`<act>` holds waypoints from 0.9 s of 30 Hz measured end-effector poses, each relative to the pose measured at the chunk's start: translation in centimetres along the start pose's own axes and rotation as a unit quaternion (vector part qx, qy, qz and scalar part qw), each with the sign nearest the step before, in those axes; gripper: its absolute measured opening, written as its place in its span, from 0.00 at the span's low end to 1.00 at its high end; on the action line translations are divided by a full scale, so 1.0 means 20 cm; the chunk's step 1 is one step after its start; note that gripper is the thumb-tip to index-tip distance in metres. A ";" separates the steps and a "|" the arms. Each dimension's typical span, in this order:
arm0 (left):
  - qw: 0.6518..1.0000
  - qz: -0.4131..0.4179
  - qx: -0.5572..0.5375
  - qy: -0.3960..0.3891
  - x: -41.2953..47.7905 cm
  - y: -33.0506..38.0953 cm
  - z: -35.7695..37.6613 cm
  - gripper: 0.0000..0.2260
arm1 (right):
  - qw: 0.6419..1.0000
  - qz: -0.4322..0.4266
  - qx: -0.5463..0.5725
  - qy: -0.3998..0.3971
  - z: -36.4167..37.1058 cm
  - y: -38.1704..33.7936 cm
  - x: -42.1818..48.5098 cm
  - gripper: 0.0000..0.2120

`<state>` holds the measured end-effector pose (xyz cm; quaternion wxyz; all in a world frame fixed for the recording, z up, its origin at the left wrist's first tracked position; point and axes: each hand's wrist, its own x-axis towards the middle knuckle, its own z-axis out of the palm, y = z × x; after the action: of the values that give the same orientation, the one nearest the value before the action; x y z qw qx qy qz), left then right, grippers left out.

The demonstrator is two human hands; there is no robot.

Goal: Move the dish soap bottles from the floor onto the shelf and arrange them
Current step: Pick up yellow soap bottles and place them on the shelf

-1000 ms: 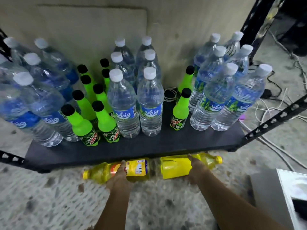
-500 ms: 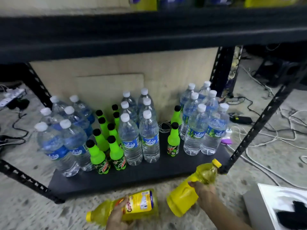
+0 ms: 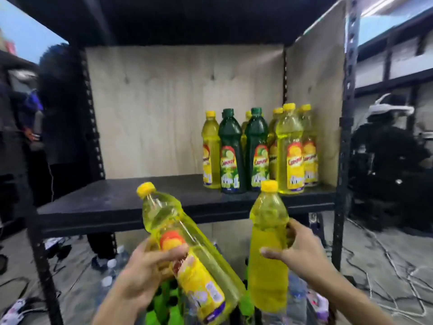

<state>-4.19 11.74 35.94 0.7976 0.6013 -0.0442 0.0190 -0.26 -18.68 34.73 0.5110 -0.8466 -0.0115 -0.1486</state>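
Note:
My left hand (image 3: 143,266) grips a yellow dish soap bottle (image 3: 201,270) that tilts up to the left, its yellow cap toward the shelf. My right hand (image 3: 302,252) holds a second yellow dish soap bottle (image 3: 268,245) upright, just below the front edge of the black shelf board (image 3: 112,202). On the right part of that board stands a cluster of soap bottles: several yellow ones (image 3: 290,148) and two dark green ones (image 3: 230,151), labels facing me.
A plywood back panel (image 3: 164,109) and side panel close the shelf. Black perforated uprights (image 3: 344,137) frame it. Water bottles and green bottles (image 3: 168,303) sit on the lower level. Cables (image 3: 386,259) lie on the floor at right. People stand on both sides.
Both hands have lifted their yellow bottles from floor level to the middle shelf's height. My view rose from the bottom shelf to the middle one.

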 end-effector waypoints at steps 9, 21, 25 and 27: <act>0.912 0.247 0.247 0.218 0.68 0.85 0.21 0.44 | 0.984 -0.149 0.058 0.078 -0.08 -0.86 0.46 0.28; 0.877 0.186 0.366 0.249 1.40 0.56 0.15 0.42 | 0.991 -0.097 -0.036 0.090 0.29 -0.87 0.93 0.42; 0.868 0.186 0.415 0.200 1.45 0.57 0.17 0.45 | 0.990 -0.087 -0.058 0.091 0.32 -0.85 0.94 0.43; 0.868 0.180 0.420 0.194 1.44 0.57 0.16 0.46 | 0.990 -0.085 -0.076 0.077 0.31 -0.85 0.94 0.43</act>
<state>23.36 11.18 50.35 0.4451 0.8451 0.0163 0.2956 16.38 -7.61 51.62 0.4301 -0.8648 -0.0329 -0.2569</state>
